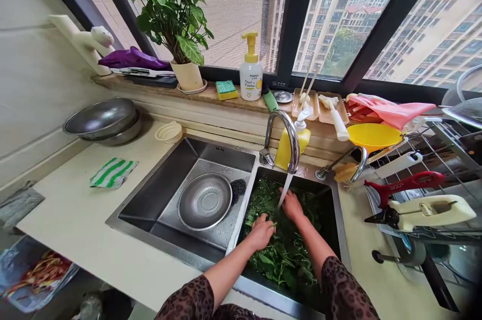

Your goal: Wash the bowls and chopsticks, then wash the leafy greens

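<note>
Leafy greens [280,259] float in water that fills the right basin of a steel sink. My left hand [262,232] is at the left part of this basin, its fingers curled over some of the greens at the surface. Further back, my right hand [292,205] reaches in among the leaves beside the running water; its fingers are mostly hidden by greens and water. A chrome faucet [292,144] pours a stream just left of my right hand. In the left basin lies a round metal strainer [205,202] with a black scouring pad [238,188] beside it.
Metal bowls [101,119] and a striped cloth [113,173] lie on the left counter. A soap bottle [251,76], sponge [226,90] and potted plant [187,75] line the sill. A dish rack [448,169] with scissors and a peeler-like red tool [406,183] stands right.
</note>
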Available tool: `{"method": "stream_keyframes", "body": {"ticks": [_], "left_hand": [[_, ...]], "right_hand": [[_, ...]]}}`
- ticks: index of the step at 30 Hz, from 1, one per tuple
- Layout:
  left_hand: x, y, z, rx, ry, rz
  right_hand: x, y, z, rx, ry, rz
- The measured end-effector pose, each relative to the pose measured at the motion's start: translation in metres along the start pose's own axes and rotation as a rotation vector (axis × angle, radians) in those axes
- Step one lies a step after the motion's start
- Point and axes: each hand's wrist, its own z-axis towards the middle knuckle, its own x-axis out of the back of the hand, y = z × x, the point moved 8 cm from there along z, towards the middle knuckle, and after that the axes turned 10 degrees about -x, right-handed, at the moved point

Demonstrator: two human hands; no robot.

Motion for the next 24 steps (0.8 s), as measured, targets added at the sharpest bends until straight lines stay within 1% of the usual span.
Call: {"method": "stream_keyframes", "body": {"ticks": [1,3,6,7,8,9,10,12,13,15,17,18,19,20,22,24], "left_hand": [[0.010,0.001,0.001,-0.013,0.085,-0.104],[0.026,-0.004,0.002,0.001,0.247,-0.273],[0.039,-0.019,0.000,0.102,0.418,-0.323],[0.040,-0.023,-0.001,0.131,0.457,-0.334],[0.040,-0.026,-0.002,0.154,0.486,-0.342],[0.038,-0.028,-0.003,0.175,0.496,-0.360],[0.034,-0.029,-0.003,0.198,0.491,-0.392],[0.024,-0.031,-0.003,0.251,0.466,-0.495],[0.020,-0.031,-0.004,0.274,0.457,-0.559],[0.014,-0.031,-0.003,0.296,0.445,-0.660],[0.012,-0.029,-0.001,0.285,0.412,-0.660],[0.012,-0.029,0.000,0.282,0.389,-0.633],[0.012,-0.029,0.001,0.283,0.368,-0.595],[0.013,-0.030,0.002,0.286,0.354,-0.549],[0.018,-0.031,0.003,0.291,0.363,-0.457],[0.024,-0.030,0.002,0.287,0.385,-0.349]], "right_hand": [[-0.007,-0.005,0.001,0.006,-0.018,0.002],[-0.030,-0.015,-0.007,0.023,-0.083,0.000],[-0.066,-0.019,-0.035,0.073,-0.199,0.003],[-0.072,-0.016,-0.044,0.091,-0.230,0.012],[-0.074,-0.012,-0.051,0.105,-0.253,0.029],[-0.071,-0.005,-0.055,0.113,-0.264,0.051],[-0.064,0.004,-0.057,0.112,-0.261,0.069],[-0.035,0.023,-0.056,0.090,-0.201,0.160],[-0.017,0.032,-0.055,0.079,-0.151,0.249],[0.017,0.044,-0.059,0.091,-0.090,0.521],[0.036,0.048,-0.069,0.110,-0.114,0.732],[0.040,0.048,-0.074,0.106,-0.139,0.768],[0.041,0.048,-0.078,0.089,-0.157,0.750],[0.040,0.048,-0.081,0.063,-0.160,0.675],[0.034,0.050,-0.081,-0.030,-0.116,0.380],[0.026,0.051,-0.076,-0.129,-0.020,0.037]]}}
